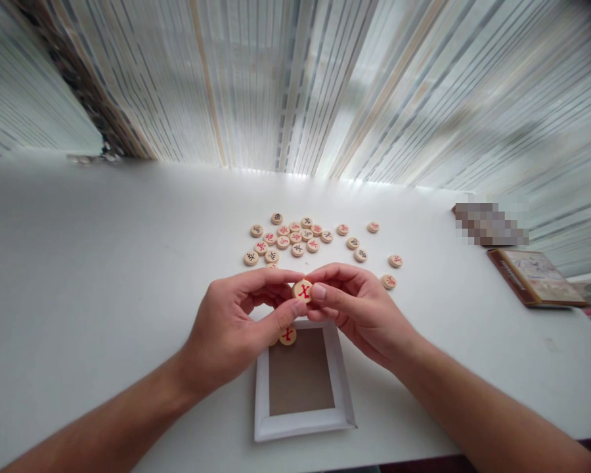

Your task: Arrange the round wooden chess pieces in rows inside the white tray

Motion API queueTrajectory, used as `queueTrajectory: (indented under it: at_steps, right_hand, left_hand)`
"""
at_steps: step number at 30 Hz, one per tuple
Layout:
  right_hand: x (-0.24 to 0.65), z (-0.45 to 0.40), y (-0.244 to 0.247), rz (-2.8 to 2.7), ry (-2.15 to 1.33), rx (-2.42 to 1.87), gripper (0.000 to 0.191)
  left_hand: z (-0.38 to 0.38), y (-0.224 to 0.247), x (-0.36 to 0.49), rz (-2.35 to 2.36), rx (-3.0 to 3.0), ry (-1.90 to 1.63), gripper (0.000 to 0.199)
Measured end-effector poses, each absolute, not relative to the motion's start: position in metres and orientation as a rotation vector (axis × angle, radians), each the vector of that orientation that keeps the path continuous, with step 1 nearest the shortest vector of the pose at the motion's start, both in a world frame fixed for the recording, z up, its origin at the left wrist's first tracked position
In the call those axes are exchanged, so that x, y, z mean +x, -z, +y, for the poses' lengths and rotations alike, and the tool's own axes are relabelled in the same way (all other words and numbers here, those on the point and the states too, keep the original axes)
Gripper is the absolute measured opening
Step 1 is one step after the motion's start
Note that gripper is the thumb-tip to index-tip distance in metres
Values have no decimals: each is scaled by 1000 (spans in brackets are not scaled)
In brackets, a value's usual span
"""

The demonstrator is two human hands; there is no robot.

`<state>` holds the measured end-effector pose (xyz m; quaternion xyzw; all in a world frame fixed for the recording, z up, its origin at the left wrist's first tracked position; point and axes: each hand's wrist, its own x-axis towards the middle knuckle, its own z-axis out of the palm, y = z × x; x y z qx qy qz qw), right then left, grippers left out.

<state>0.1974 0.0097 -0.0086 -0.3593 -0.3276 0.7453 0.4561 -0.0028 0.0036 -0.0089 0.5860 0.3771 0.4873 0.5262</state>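
A round wooden xiangqi piece [302, 290] with a red character is pinched between the fingertips of both hands. My left hand [246, 309] grips its left side, thumb below and forefinger above. From the right, my right hand [357, 305] has its thumb on the piece's edge. Beneath them lies a shallow white box tray [300, 426] with a brown bottom. Another red-marked piece [287, 336] rests at the tray's far left corner, and one more beside it is mostly hidden by my left hand.
Several loose xiangqi pieces [298, 249], red and black, are scattered beyond my hands. Two pieces, one of them a red piece [389, 282], lie near my right hand. A boxed item or book [536, 277] sits at the right edge. Striped curtains [256, 85] hang behind the white table [103, 263].
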Motion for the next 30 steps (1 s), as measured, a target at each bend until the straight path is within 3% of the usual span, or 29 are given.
queueTrajectory:
  at_steps: [6,20,30]
  right_hand:
    - [198,11,9,-892,-1823,-830,17]
    - [195,8,11,-1008,-1730,-909,32]
    - [197,9,13,-1002,-1737,-892,24]
  left_hand:
    - [5,9,-2,826,1311,-1162,36]
    - [5,17,-3,942,1659,-1227,26]
    - [3,13,-4,865,1676,-1160,29]
